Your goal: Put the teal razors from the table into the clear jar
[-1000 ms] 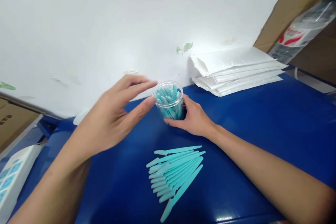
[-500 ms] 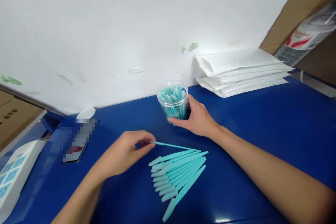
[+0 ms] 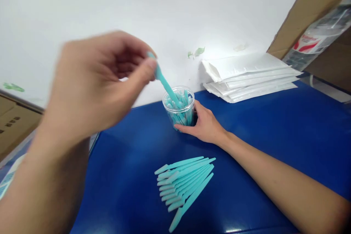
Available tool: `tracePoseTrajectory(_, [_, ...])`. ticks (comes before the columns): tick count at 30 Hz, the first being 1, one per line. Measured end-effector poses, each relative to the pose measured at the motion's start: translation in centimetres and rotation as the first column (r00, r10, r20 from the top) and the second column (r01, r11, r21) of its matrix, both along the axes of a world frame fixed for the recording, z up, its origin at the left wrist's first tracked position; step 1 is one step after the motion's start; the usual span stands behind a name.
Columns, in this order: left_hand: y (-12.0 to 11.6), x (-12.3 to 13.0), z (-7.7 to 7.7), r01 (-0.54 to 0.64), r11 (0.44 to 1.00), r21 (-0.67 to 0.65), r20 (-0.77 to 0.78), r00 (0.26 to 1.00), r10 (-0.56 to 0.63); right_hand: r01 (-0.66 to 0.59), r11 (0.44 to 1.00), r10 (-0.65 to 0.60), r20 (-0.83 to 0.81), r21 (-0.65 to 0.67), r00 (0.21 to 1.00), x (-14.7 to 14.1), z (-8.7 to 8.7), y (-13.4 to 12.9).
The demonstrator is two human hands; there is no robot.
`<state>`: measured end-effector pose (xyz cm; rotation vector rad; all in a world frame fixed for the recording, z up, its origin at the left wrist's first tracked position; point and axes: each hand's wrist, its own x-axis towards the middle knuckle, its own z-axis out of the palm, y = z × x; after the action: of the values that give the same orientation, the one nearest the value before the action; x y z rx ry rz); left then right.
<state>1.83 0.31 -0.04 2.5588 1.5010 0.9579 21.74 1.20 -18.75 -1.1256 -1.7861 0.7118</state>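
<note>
Packing workshop: stacked mailers, cardboard boxes, blue workbench.

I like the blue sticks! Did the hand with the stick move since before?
Yes. The left hand rose from the blue table beside the pile of sticks and now holds one teal stick over the clear jar.

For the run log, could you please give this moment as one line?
left hand: pinches teal stick over clear jar | right hand: steadies jar | loose sticks: on blue table

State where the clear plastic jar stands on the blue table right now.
In the head view the clear jar stands near the wall at the table's far middle, steadied by the right hand, left of the white envelopes.
</note>
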Motion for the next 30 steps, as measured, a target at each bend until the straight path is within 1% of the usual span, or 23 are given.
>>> tracePoseTrajectory(2, [-0.1,0.8,-0.7,0.129,0.992,0.004,-0.187,0.974,-0.126,0.001,1.000,-0.001,-0.007,0.001,1.000,0.0,0.0,0.0])
tracePoseTrajectory(3, [-0.2,0.7,-1.1,0.178,0.984,-0.022,-0.258,0.950,-0.177,0.002,1.000,-0.002,-0.010,0.002,1.000,0.0,-0.1,0.0])
tracePoseTrajectory(4, [-0.4,0.3,-1.6,0.194,0.980,-0.054,-0.287,0.937,-0.201,0.004,1.000,-0.004,-0.009,0.005,1.000,0.0,-0.1,0.1])
tracePoseTrajectory(5, [-0.8,-0.4,-2.1,0.181,0.981,-0.068,-0.276,0.942,-0.192,0.007,1.000,-0.007,-0.006,0.009,1.000,0.0,-0.1,0.1])
tracePoseTrajectory(6, [-1.3,-1.2,-2.7,0.143,0.987,-0.076,-0.237,0.959,-0.157,0.010,1.000,-0.010,0.001,0.014,1.000,0.0,-0.2,0.1])
tracePoseTrajectory(7, [-1.9,-2.0,-3.5,0.098,0.989,-0.111,-0.192,0.974,-0.118,0.015,1.000,-0.015,0.007,0.021,1.000,0.0,-0.3,0.1])
tracePoseTrajectory(8, [-2.7,-2.8,-4.4,0.067,0.980,-0.186,-0.155,0.983,-0.097,0.020,0.999,-0.021,0.016,0.028,1.000,0.0,-0.3,0.2])
tracePoseTrajectory(9, [-3.5,-3.6,-5.5,0.055,0.954,-0.294,-0.142,0.985,-0.101,0.025,0.999,-0.025,0.022,0.031,0.999,0.0,-0.4,0.2])
tracePoseTrajectory(10, [-4.2,-4.2,-6.8,0.054,0.908,-0.416,-0.147,0.981,-0.126,0.027,0.999,-0.028,0.026,0.031,0.999,0.0,-0.4,0.2])
tracePoseTrajectory(12, [-5.5,-4.9,-9.5,0.051,0.775,-0.630,-0.171,0.964,-0.203,0.028,0.999,-0.029,0.028,0.024,0.999,-0.1,-0.4,0.2])
tracePoseTrajectory(13, [-5.9,-5.1,-10.8,0.044,0.716,-0.697,-0.175,0.957,-0.229,0.028,0.999,-0.029,0.027,0.020,0.999,-0.1,-0.4,0.2])
tracePoseTrajectory(14, [-6.2,-5.2,-11.9,0.035,0.678,-0.734,-0.173,0.956,-0.236,0.027,1.000,-0.027,0.025,0.016,0.999,-0.1,-0.4,0.1])
tracePoseTrajectory(15, [-6.4,-5.3,-12.8,0.029,0.660,-0.751,-0.165,0.959,-0.230,0.026,1.000,-0.026,0.022,0.016,0.999,-0.1,-0.4,0.1])
tracePoseTrajectory(16, [-6.4,-5.3,-13.5,0.026,0.655,-0.755,-0.155,0.964,-0.217,0.025,1.000,-0.025,0.021,0.017,0.999,-0.1,-0.4,0.1])
tracePoseTrajectory(19, [-6.3,-5.3,-14.4,0.006,0.675,-0.738,-0.136,0.978,-0.157,0.029,0.999,-0.030,0.025,0.019,0.999,-0.1,-0.4,0.1])
tracePoseTrajectory(25, [-7.0,-5.6,-14.8,-0.073,0.715,-0.695,-0.167,0.984,-0.063,0.031,0.999,-0.032,0.027,0.023,0.999,-0.1,-0.5,0.1])
tracePoseTrajectory(27, [-7.3,-5.7,-14.9,-0.101,0.730,-0.676,-0.202,0.978,-0.052,0.025,0.999,-0.025,0.020,0.022,0.999,-0.1,-0.5,0.1])
tracePoseTrajectory(30, [-7.4,-5.8,-15.0,-0.109,0.721,-0.684,-0.214,0.975,-0.055,0.016,1.000,-0.017,0.014,0.023,1.000,-0.1,-0.4,0.1])
